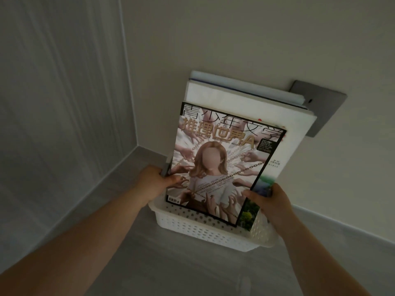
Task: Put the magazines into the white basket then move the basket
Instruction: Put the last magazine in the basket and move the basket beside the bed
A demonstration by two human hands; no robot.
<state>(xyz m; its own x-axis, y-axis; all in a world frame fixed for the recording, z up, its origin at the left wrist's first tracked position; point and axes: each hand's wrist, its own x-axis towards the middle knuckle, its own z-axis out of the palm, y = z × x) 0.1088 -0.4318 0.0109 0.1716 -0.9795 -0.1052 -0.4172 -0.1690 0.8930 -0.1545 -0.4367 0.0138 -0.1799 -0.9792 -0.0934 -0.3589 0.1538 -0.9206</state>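
Observation:
A white perforated basket (205, 231) is held up in front of me near a room corner. Several magazines stand in it, leaning away from me and sticking out well above its rim. The front magazine (226, 159) has a black-bordered cover with a long-haired figure, chains and reaching hands. Behind it are paler magazines (235, 99). My left hand (152, 182) grips the basket's left rim, thumb on the front magazine. My right hand (270, 199) grips the right rim, with its thumb on the cover's lower right corner.
A white wall rises behind the basket, with a grey wall plate (324, 107) partly hidden by the magazines. A striped panel (64, 92) forms the left wall. Grey skirting (119, 167) runs along the corner, above a grey floor (181, 270).

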